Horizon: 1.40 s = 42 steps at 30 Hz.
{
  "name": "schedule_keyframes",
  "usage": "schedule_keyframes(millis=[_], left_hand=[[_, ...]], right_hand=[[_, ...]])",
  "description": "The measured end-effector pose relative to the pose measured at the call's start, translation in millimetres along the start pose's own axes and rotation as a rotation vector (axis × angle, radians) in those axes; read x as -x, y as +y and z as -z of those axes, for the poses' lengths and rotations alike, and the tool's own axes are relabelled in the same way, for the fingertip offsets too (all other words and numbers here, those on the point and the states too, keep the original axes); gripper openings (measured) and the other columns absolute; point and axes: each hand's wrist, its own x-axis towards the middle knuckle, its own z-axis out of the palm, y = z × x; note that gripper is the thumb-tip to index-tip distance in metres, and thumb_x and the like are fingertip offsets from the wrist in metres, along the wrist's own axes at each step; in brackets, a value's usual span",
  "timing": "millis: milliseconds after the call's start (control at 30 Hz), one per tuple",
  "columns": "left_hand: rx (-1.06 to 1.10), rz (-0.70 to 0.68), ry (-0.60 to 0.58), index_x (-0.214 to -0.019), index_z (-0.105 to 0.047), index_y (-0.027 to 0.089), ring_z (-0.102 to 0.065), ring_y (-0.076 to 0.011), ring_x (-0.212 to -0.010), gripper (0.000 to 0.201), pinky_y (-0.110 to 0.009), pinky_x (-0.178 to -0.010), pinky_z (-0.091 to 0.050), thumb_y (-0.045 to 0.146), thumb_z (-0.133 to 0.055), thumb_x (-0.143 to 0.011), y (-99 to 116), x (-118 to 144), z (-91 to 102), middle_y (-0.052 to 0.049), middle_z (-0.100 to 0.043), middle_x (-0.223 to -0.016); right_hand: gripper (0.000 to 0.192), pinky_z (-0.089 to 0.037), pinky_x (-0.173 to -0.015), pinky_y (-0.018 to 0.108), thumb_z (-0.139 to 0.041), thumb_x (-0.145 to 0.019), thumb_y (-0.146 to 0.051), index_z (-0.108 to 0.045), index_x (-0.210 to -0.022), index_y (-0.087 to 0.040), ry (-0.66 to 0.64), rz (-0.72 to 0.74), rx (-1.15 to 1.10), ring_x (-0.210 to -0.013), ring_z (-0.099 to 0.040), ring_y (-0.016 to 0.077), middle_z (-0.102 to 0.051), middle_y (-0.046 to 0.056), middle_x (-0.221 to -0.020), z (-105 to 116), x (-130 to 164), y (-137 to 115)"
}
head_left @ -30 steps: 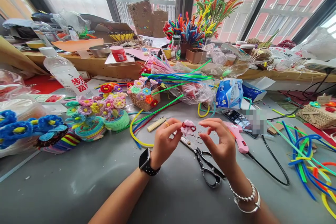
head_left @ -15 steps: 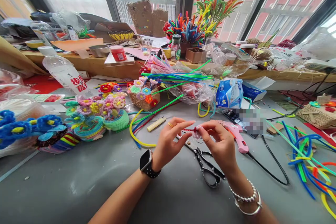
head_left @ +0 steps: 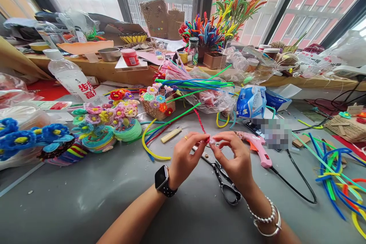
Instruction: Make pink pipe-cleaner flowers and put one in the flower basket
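Note:
Between my hands is a red tinsel pipe cleaner (head_left: 201, 120), its free end slanting up and away from the fingertips. My left hand (head_left: 187, 156) pinches it between thumb and forefinger. My right hand (head_left: 234, 156) closes its thumb and forefinger on a small pale pink fuzzy piece (head_left: 212, 140) that meets the red one; the exact join is hidden by the fingers. Just below the hands lie black-handled scissors (head_left: 225, 183), partly covered by my right hand. A pink glue gun (head_left: 259, 148) rests to the right of that hand.
Pipe-cleaner flowers in baskets (head_left: 156, 106) stand at the left, near a water bottle (head_left: 71, 78). A wooden-coloured stick (head_left: 170, 135) lies left of my hands. Loose pipe cleaners (head_left: 333, 171) tangle at the right. The glue gun's cord (head_left: 303, 194) loops across the table.
My left thumb and forefinger have closed in on the red pipe cleaner, which now points away from me. My right hand has shifted slightly left, still pinching the pale piece.

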Motion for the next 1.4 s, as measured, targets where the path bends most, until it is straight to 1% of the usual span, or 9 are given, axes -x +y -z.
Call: schedule_keyframes(millis=[133,333,600,733,867,967,1133,1200,1400], left_hand=[[0.005,-0.037,0.037,-0.091,-0.059,0.017,-0.056,-0.0111,-0.079,0.021,-0.023,-0.071,-0.047,0.006,-0.054,-0.074,1.1,-2.5,1.4,-0.004,-0.061,-0.083],[0.08,0.049,0.003,-0.089,-0.057,0.015,-0.056,-0.0095,-0.074,0.018,-0.02,-0.065,-0.049,0.007,-0.055,-0.073,3.7,-2.1,1.1,-0.003,-0.06,-0.08],[0.123,0.092,-0.047,-0.086,-0.057,0.016,-0.056,-0.009,-0.071,0.013,-0.019,-0.064,-0.049,0.01,-0.054,-0.075,2.0,-4.3,1.8,-0.002,-0.06,-0.077],[0.158,0.233,-0.023,-0.09,-0.054,0.016,-0.058,-0.0097,-0.073,0.016,-0.021,-0.068,-0.05,0.016,-0.055,-0.075,1.5,-2.6,-0.6,-0.002,-0.059,-0.081],[0.178,0.299,-0.037,-0.081,-0.055,0.014,-0.057,-0.01,-0.068,0.007,-0.021,-0.064,-0.05,0.02,-0.054,-0.076,-0.1,-0.8,-1.7,-0.002,-0.058,-0.074],[0.164,0.236,-0.032,-0.079,-0.057,0.014,-0.057,-0.011,-0.07,0.007,-0.021,-0.062,-0.05,0.018,-0.051,-0.077,-1.8,-0.6,-1.1,-0.003,-0.059,-0.075],[-0.02,-0.051,-0.05,-0.082,-0.06,0.015,-0.057,-0.0113,-0.072,0.013,-0.022,-0.064,-0.047,0.009,-0.05,-0.077,-4.2,-0.7,3.6,-0.006,-0.061,-0.079],[-0.063,-0.117,-0.064,-0.085,-0.06,0.015,-0.057,-0.0111,-0.073,0.016,-0.021,-0.064,-0.047,0.007,-0.049,-0.076,-5.0,-1.0,5.4,-0.006,-0.061,-0.081],[-0.077,-0.064,-0.079,-0.084,-0.056,0.016,-0.056,-0.0115,-0.077,0.012,-0.023,-0.07,-0.046,0.009,-0.05,-0.077,-6.0,-3.3,4.6,-0.005,-0.059,-0.082]], right_hand=[[0.008,-0.045,-0.061,0.028,-0.056,-0.076,-0.019,-0.056,-0.083,-0.02,0.008,0.05,0.075,-0.065,-0.052,0.0124,-0.057,0.002,-0.078,0.5,0.2,-0.7],[0.006,-0.046,-0.064,0.029,-0.054,-0.077,-0.017,-0.058,-0.08,-0.021,0.037,0.073,0.069,-0.07,-0.056,0.0146,-0.059,0.002,-0.076,1.7,1.2,-0.9],[0.002,-0.047,-0.061,0.027,-0.055,-0.076,-0.02,-0.057,-0.076,-0.019,0.006,-0.166,-0.164,-0.069,-0.055,0.0137,-0.057,0.002,-0.074,-1.9,3.0,2.1],[0.004,-0.048,-0.057,0.022,-0.056,-0.076,-0.023,-0.056,-0.077,-0.02,0.021,-0.286,-0.258,-0.065,-0.056,0.0114,-0.057,0.0,-0.072,-6.4,2.9,3.0],[0.006,-0.047,-0.055,0.02,-0.056,-0.075,-0.025,-0.057,-0.077,-0.019,0.023,-0.334,-0.278,-0.063,-0.056,0.0102,-0.058,-0.001,-0.071,-9.4,3.0,4.3],[0.007,-0.047,-0.055,0.021,-0.057,-0.075,-0.025,-0.057,-0.076,-0.018,0.034,-0.335,-0.271,-0.062,-0.056,0.0105,-0.058,0.0,-0.069,-10.4,3.6,4.5],[0.008,-0.049,-0.054,0.023,-0.056,-0.075,-0.026,-0.056,-0.076,-0.018,0.024,-0.337,-0.274,-0.061,-0.056,0.0113,-0.058,0.001,-0.069,-10.1,3.7,4.5],[0.008,-0.049,-0.055,0.024,-0.055,-0.076,-0.026,-0.055,-0.077,-0.018,-0.002,-0.322,-0.265,-0.062,-0.057,0.0119,-0.059,0.001,-0.071,-9.7,3.4,5.1],[0.014,-0.049,-0.064,0.027,-0.055,-0.075,-0.019,-0.055,-0.089,-0.02,-0.002,-0.124,-0.028,-0.07,-0.057,0.0135,-0.06,0.002,-0.079,-9.3,3.7,9.1]])
